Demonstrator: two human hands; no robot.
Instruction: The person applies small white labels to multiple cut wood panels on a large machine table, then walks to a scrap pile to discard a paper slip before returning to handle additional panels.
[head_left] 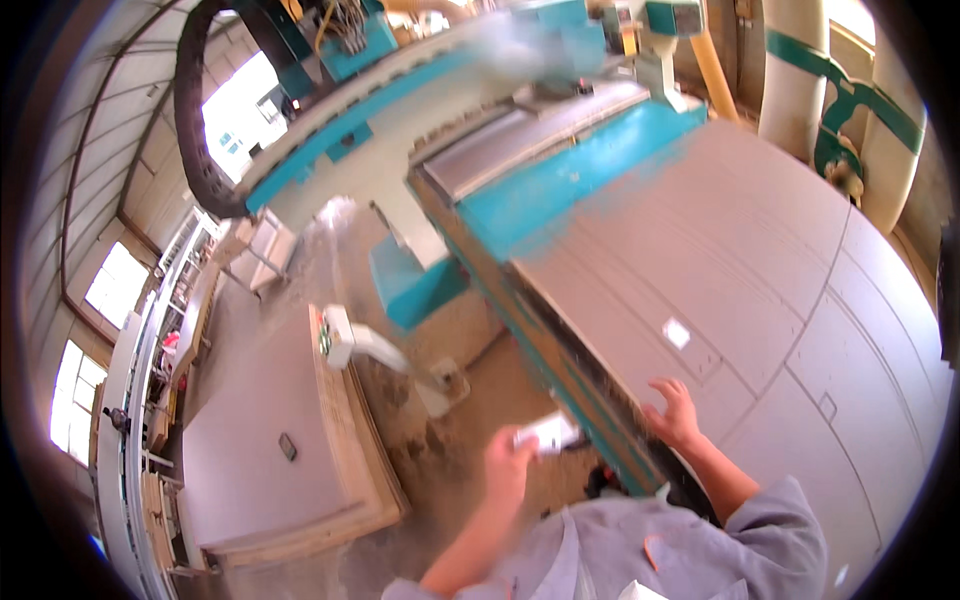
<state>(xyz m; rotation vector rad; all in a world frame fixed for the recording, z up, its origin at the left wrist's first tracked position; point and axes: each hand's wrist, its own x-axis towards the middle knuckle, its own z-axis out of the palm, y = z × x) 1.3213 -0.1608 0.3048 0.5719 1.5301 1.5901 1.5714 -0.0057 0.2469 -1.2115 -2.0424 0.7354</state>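
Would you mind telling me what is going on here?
A person's left hand holds a white item. The right hand, open, is at the edge of a large lined grey panel; whether it touches is unclear. A small white piece lies on that panel, and stacked boards lie to the left.

The person's bare left hand [508, 462] held a small, blurred white rectangular piece [552, 433]. The bare right hand [676, 414], fingers spread, was at the edge of a broad grey-brown panel [720, 230] scored with thin dark lines; a small white four-sided label [677, 333] lay on the panel beyond it.
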